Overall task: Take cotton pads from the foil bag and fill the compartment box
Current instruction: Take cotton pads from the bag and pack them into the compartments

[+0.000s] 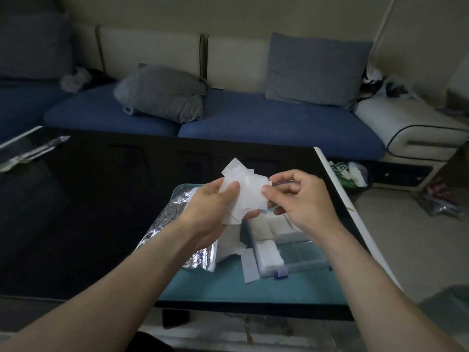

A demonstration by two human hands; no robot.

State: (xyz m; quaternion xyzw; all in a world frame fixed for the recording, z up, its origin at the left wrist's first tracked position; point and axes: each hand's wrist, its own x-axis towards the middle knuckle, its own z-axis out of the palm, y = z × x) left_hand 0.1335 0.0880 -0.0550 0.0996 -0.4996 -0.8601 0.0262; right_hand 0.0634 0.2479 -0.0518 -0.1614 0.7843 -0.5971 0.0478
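Observation:
My left hand [213, 207] grips a loose bunch of white cotton pads [245, 193] held above the teal mat [228, 285]. My right hand [302, 196] pinches the right edge of the same bunch between thumb and forefinger. Below the hands stands the clear compartment box [297, 252]; its far and near-left compartments hold white pads, its near-right compartments look bare. The crinkled foil bag [177, 212] lies on the mat to the left, partly hidden by my left forearm. One single pad [250, 266] lies on the mat beside the box.
The mat lies on a glossy black table [88, 212] with a white right edge. A clear plastic wrapper [28, 151] lies at the table's far left. Behind stands a blue sofa [253, 120] with grey cushions. Bags and clutter sit on the floor at the right.

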